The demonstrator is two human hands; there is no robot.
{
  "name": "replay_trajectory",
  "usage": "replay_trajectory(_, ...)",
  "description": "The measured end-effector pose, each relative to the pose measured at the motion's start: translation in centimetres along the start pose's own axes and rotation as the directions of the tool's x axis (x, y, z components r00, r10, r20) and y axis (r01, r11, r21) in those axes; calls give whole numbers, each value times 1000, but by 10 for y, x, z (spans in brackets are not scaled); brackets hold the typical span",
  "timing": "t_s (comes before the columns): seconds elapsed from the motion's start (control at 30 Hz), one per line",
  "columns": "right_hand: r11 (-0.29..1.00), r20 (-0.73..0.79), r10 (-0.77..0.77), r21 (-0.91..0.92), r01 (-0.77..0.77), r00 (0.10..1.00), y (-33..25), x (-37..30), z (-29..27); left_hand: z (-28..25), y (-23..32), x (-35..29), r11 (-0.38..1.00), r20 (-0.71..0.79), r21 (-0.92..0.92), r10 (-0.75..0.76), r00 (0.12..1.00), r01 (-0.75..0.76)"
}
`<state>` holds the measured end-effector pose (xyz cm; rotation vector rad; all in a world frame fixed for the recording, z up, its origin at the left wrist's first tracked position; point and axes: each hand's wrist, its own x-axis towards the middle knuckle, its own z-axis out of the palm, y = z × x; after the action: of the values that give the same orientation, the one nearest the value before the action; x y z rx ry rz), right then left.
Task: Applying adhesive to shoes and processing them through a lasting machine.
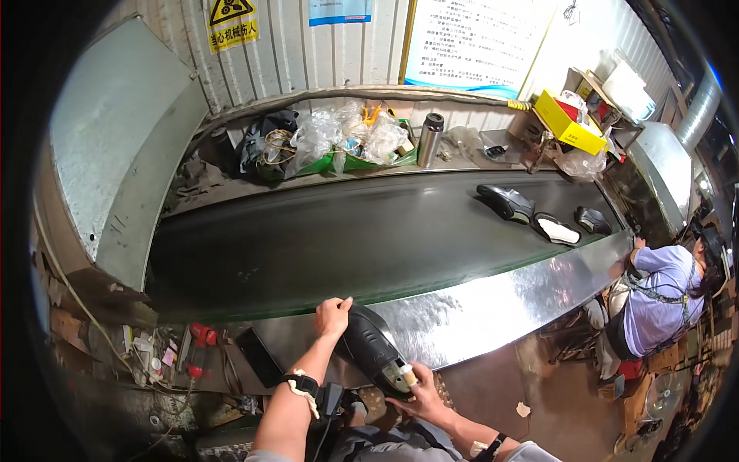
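A black shoe (371, 339) is tilted over the near metal edge of the belt, its toe pointing away from me and its opening toward me. My right hand (422, 391) grips it at the heel, with a pale tan wrapping on one finger near the opening. Beside the toe, my left hand (332, 317) is closed with the thumb pressed to the fingers. Whatever it may pinch is too small to make out. Dark straps circle both my wrists.
The dark conveyor belt (308, 246) carries several black shoes (508, 203) at its right. A flat dark slab like a phone (260, 356) and a red tool (202, 336) lie left. Behind stand a steel flask (431, 140) and plastic bags (319, 132). Another person (662, 296) sits right.
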<state>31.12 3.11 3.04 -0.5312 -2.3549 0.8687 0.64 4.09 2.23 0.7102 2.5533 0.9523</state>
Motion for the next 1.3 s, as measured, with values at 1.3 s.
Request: replay_trajectory(1.3, 496, 864, -254, 503, -708, 436, -331, -39, 106, -319, -150, -475, 742, -729, -670, -663, 171, 22)
